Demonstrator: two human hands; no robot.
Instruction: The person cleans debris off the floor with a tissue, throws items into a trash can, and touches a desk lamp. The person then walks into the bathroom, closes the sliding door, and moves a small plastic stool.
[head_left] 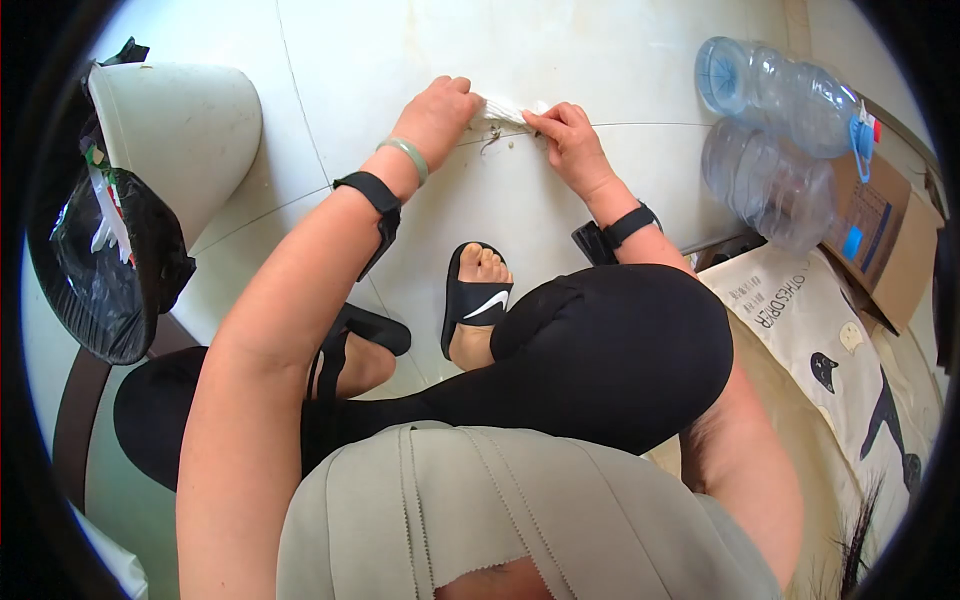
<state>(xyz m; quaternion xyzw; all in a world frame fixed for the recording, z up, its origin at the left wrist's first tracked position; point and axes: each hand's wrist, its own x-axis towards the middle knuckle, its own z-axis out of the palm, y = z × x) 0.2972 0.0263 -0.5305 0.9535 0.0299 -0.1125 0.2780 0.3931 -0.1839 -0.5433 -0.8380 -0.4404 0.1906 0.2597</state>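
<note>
A small crumpled white tissue or cloth (506, 111) is stretched between my two hands, low over the tiled floor (390, 240). My left hand (440, 118), with a pale green bangle at the wrist, closes on its left end; the fingertips are partly hidden. The other end is pinched between the thumb and fingers of my right hand (577, 148). Just below the white piece lie dark bits of debris (491, 140) and a tiny greenish speck (511, 145). Both forearms wear black straps.
At the left stands a white bin (185, 125), with a black plastic bag (110, 265) beside it holding some litter. Large clear plastic bottles (775, 95) lie at the right, near a cardboard box (880, 235) and a printed cream cover (800, 330). My sandaled foot (480, 300) is below my hands.
</note>
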